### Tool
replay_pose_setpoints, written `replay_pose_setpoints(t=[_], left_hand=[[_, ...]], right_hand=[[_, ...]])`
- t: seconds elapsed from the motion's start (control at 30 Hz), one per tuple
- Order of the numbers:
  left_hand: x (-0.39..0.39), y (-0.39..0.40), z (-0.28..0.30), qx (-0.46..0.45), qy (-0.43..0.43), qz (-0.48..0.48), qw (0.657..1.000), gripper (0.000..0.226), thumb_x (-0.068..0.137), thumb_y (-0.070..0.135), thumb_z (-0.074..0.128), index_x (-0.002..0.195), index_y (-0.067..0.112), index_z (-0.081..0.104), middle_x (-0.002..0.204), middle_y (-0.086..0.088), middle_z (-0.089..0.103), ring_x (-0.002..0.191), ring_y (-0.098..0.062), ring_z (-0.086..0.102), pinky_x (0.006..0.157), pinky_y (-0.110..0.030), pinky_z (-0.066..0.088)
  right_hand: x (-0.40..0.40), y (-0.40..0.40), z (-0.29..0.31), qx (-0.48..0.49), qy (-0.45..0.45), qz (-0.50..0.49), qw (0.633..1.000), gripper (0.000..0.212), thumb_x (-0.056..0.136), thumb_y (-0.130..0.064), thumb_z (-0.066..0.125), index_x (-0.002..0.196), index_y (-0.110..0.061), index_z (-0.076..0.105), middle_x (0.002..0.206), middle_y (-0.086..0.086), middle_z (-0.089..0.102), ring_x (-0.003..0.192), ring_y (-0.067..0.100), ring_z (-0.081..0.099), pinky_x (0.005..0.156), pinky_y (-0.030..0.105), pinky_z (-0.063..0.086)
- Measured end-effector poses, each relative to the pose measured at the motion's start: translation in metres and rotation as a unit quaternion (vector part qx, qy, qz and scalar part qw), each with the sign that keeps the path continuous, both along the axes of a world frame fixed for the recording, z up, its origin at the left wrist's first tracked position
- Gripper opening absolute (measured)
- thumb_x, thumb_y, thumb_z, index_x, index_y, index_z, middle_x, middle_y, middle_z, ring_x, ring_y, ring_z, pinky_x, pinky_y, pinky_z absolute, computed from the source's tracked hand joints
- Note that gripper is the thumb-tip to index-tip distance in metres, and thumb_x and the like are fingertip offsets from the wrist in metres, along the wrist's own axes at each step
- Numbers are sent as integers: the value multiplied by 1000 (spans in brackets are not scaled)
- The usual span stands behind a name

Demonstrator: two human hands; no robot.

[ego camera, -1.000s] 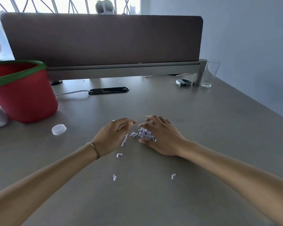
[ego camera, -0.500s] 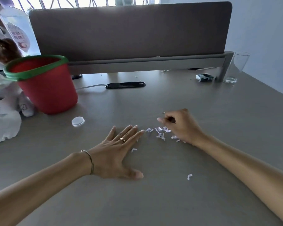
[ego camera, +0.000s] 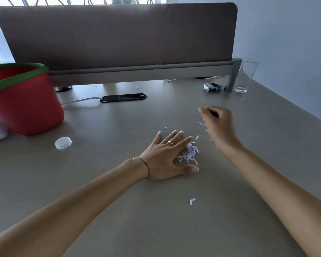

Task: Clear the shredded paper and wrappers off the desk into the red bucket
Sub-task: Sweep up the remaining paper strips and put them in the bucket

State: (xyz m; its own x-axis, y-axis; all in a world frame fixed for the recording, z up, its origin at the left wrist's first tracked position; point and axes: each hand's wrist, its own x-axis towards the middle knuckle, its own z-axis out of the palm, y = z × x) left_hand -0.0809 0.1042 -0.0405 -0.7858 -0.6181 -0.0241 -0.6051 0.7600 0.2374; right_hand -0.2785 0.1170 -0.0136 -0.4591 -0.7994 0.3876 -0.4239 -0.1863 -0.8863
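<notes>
My left hand point(ego camera: 165, 156) is flat on the desk point(ego camera: 119, 210), palm down, fingers spread, gripping nothing. It works as a backstop: the shredded paper pile point(ego camera: 189, 154) sits in the crook between thumb and index finger, touching both, so strips can't scatter toward me.

My right hand point(ego camera: 218, 125) is up off the surface, just beyond and right of the left, curled loosely around a pinch of shreds. A few strips are trailing or dropping under it; blurred, so I can't tell how much is actually held.

The pile has no clean axis, since the strips lie every which way, though the heap runs roughly along my index finger. One stray strip point(ego camera: 192, 201) lies near my right forearm, its long axis angled up-right.

The red bucket point(ego camera: 26, 108) is well off to the left of my left hand, upright, mouth open. A wrapper point(ego camera: 212, 87) lies far beyond the right hand, untouched.
</notes>
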Motion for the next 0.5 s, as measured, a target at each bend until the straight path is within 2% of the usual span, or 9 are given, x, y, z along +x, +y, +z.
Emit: replay_pose_setpoints(t=[0.07,0.13,0.23,0.3,0.37,0.43,0.5], left_hand=[[-2,5,-1,-6,22,-44,999,90,78,88,34,155,50,11,169,5,4,154,-8,-5,125,-45,-6],[3,8,-1,0,60,-65,996,77,83,80,45,152,47,32,167,7,15,154,-6,5,126,-38,0],[18,7,0,6,130,-42,991,57,87,67,58,137,41,57,157,14,40,146,-1,30,122,-31,20],[22,7,-2,-53,146,-12,988,57,85,71,56,133,40,58,146,16,50,136,-4,43,115,-34,34],[19,8,-1,-107,124,17,986,72,79,82,50,138,41,48,137,14,52,128,-10,46,111,-35,36],[11,6,2,-125,95,37,987,87,70,93,46,140,41,42,125,11,52,120,-13,47,105,-34,39],[3,0,7,-128,65,39,989,95,63,97,44,138,39,42,118,8,52,113,-15,51,91,-34,45]], right_hand=[[-5,1,-1,-2,-23,-15,1000,51,95,-23,66,61,4,39,52,1,28,44,13,28,45,24,25],[-8,2,-2,-3,-32,-17,999,52,95,-22,66,61,4,37,56,6,27,46,14,26,48,25,25],[-6,3,-3,4,-44,-6,999,51,93,-21,66,59,1,36,59,8,26,52,17,24,53,30,25],[-3,3,-1,8,-43,0,999,51,93,-20,67,54,-9,35,54,1,25,50,14,23,55,33,25],[0,4,0,14,-46,7,999,53,93,-18,67,53,-19,32,49,-9,21,46,10,21,55,33,24],[1,5,-1,18,-50,12,999,54,94,-17,67,53,-20,31,49,-9,19,46,10,19,56,32,23],[2,6,-1,18,-49,12,999,53,94,-17,67,54,-19,33,51,-6,20,47,11,19,55,32,22]])
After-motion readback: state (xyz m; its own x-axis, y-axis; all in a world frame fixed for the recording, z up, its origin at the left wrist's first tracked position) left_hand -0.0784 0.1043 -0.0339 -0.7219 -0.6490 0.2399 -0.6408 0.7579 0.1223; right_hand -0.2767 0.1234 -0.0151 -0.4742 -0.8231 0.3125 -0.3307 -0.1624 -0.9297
